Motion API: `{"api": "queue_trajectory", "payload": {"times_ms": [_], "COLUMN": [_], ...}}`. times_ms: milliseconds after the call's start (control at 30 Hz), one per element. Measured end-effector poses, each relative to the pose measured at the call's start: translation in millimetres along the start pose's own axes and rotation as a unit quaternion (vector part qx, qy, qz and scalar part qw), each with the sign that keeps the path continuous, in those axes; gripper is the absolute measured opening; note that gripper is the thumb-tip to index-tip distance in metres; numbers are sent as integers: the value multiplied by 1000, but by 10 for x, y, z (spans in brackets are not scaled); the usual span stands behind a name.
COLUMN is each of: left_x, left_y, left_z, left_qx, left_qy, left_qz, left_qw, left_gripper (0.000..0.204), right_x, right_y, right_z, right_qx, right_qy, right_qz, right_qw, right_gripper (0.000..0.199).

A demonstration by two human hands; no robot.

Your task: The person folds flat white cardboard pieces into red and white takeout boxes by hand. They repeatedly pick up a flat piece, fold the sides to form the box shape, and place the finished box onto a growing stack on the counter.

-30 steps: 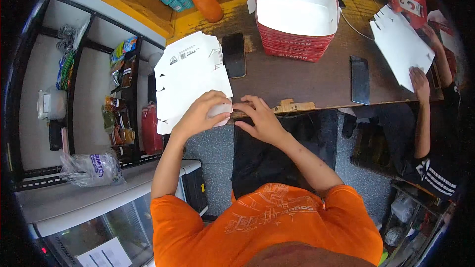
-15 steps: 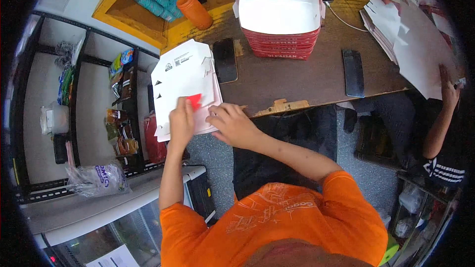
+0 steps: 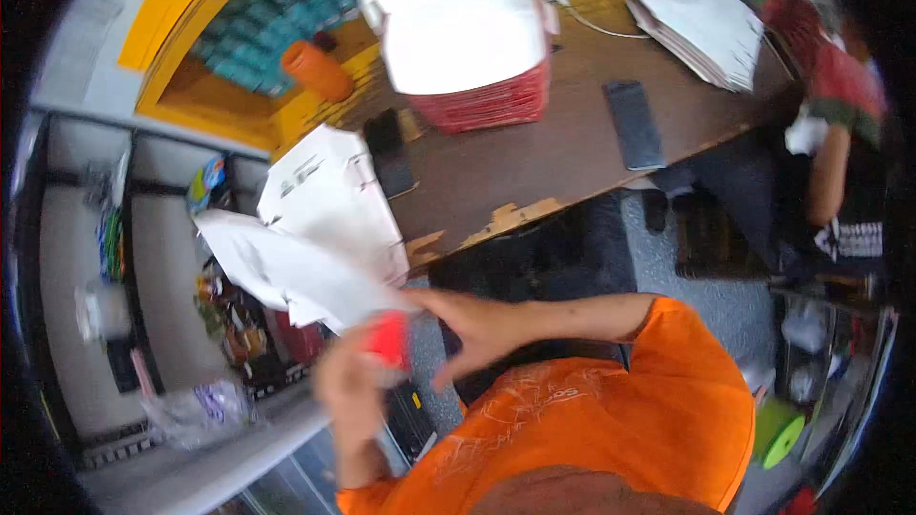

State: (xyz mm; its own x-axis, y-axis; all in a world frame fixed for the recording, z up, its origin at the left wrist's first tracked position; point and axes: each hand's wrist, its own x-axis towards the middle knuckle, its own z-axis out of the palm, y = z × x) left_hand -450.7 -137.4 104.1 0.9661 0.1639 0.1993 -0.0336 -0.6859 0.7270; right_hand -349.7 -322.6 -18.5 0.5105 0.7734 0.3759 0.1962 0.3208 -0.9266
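My left hand (image 3: 349,389), smeared by motion, is closed on a small bright red piece (image 3: 387,339). Whether this piece belongs to the white sheet beside it, I cannot tell. That sheet, a flat cardboard box blank (image 3: 291,262), stands tilted up off a stack of white box blanks (image 3: 329,181) at the table's left end. Its near end comes down close to both hands. My right hand (image 3: 482,324) has its thumb and fingers spread apart, the upper fingertips at the sheet's near corner; touching or not is blurred.
Nested red-and-white boxes (image 3: 477,95) stand on the brown table (image 3: 515,167). Two phones, one a dark phone (image 3: 634,124), lie there, with an orange cylinder (image 3: 317,71) behind. At right, a co-worker's arm (image 3: 828,176) is beside more blanks (image 3: 701,29). Shelves (image 3: 134,181) line the left.
A blank has been raised and tilted off the stack. Both hands have come nearer my body, the left with the red piece. The co-worker's large white sheet is no longer in sight; my view has shifted.
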Motion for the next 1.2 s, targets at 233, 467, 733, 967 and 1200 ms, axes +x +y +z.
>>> {"api": "queue_trajectory", "payload": {"times_ms": [233, 467, 733, 967, 1200], "left_x": [-114, -156, -488, -472, -322], "left_y": [-264, -627, -1009, -1298, -1251], "left_z": [1881, 2712, 2788, 2887, 3210], "left_qx": [-419, -317, -547, -560, -518], "left_qy": [-233, -436, -296, -225, -286], "left_qz": [-344, -448, -401, -422, -419], "left_qw": [807, 714, 673, 676, 689], "left_gripper": [55, 63, 25, 16, 15], "right_x": [-1384, -2182, -2437, -2363, -1964], "right_y": [151, 182, 432, 667, 363], "right_z": [-106, -104, -166, -428, -603], "right_qx": [135, -60, 141, -81, -342], "right_qy": [211, 302, 460, 467, 244], "right_qz": [282, 322, 380, 296, 319], "right_qw": [926, 895, 790, 829, 850], "right_gripper": [65, 33, 40, 22, 21]}}
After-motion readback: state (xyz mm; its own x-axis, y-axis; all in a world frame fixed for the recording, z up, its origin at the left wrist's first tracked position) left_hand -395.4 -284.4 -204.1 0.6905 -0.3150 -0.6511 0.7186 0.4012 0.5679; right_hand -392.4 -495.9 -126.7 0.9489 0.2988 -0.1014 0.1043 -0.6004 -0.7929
